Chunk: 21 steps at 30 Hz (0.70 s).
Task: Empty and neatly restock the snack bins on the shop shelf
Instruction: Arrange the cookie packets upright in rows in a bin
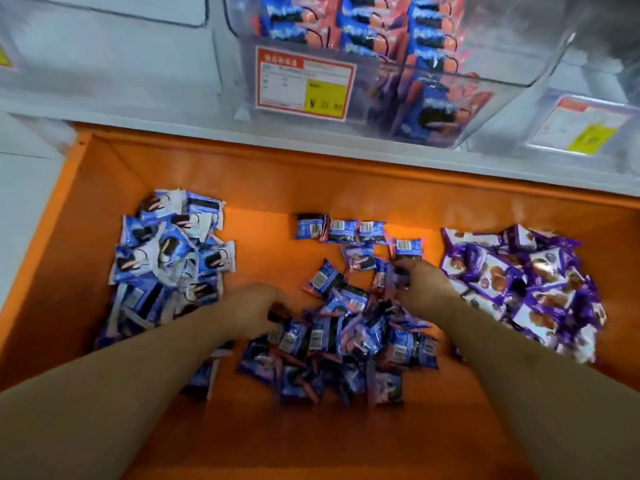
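Orange drawer (263, 188) fills the lower part of the view, pulled out under a white shelf edge (207, 133). Three heaps of snack packets on its floor:
- left: blue-and-white packets (173, 251), loosely piled, near the left wall
- middle: blue-and-pink packets (346, 337), scattered, many barcode side up; a short row of them (341, 230) lies at the back
- right: purple-and-white packets (526, 282), piled

Clear plastic bin (398, 109) sits on the shelf above, well apart from the heaps. It holds blue-and-pink packets standing in tidy rows (363, 26). Red-and-yellow price label (306, 83) on its front wall. Second price label (581, 128) further right, blurred.

Left hand (254, 311) is down at the left edge of the middle heap, fingers curled round a dark packet (277, 315). Right hand (420, 277) is at the back of the same heap, fingers curled over a packet (398, 273). It looks like a grasp, but motion blur hides the fingertips. Both forearms enter from the bottom of the frame.
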Motion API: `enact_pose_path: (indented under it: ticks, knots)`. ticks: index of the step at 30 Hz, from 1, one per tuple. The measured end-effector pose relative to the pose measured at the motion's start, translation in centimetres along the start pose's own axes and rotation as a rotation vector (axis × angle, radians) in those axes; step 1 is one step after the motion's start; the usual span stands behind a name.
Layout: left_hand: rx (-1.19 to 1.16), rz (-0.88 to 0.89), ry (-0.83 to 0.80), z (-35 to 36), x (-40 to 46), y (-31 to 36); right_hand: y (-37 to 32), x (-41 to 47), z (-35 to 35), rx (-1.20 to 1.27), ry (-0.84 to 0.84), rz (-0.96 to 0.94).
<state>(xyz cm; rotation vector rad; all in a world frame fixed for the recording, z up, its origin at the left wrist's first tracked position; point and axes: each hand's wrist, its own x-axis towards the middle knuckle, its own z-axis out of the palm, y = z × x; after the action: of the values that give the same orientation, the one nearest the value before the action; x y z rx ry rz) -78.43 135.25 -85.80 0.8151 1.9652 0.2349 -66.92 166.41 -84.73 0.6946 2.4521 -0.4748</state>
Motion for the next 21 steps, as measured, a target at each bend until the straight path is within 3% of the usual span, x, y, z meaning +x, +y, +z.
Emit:
enact_pose_path:
  ticks: [9,14,21]
  knots:
    - [-0.045,-0.056,0.109,-0.6,-1.4,-0.3,-1.2,-0.8,-2.6,0.082,0.159,-0.050]
    - [-0.153,-0.054,0.277,-4.7,-5.3,1.4,-6.3,-4.1,-8.8,0.215,-0.052,-0.180]
    - [-0.694,0.081,0.496,-13.0,-14.3,9.0,-12.8,-13.1,-17.4,0.373,0.027,-0.496]
